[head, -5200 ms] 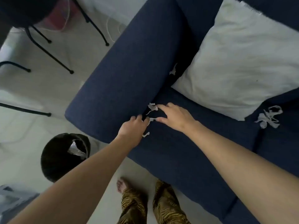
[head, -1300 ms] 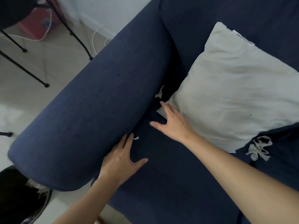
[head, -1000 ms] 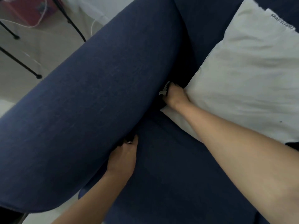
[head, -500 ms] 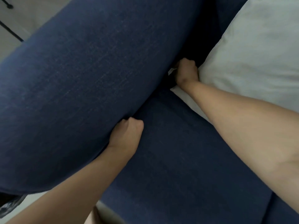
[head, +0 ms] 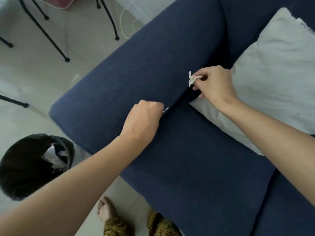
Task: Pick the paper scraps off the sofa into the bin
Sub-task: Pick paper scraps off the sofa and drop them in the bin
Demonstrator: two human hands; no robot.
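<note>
My right hand [head: 211, 82] pinches a crumpled white paper scrap [head: 192, 78] between thumb and fingers, lifted just above the gap between the sofa arm and the seat. My left hand [head: 144, 120] is a closed fist over the seat's edge by the arm, and a thin white paper sliver [head: 165, 109] sticks out from its fingers. The navy sofa [head: 187, 159] fills the middle of the view. A black bin [head: 20, 167] with a dark liner stands on the floor at the lower left, with some crumpled material inside.
A white cushion [head: 272, 79] leans on the sofa at the right, touching my right wrist. Black chair legs [head: 51, 38] and a white cable [head: 126, 23] cross the pale floor at the top left. My bare foot [head: 105, 210] is at the sofa's front.
Both hands have come up out of the gap beside the sofa arm, each now holding a scrap. The view has pulled back, so the bin and floor show again.
</note>
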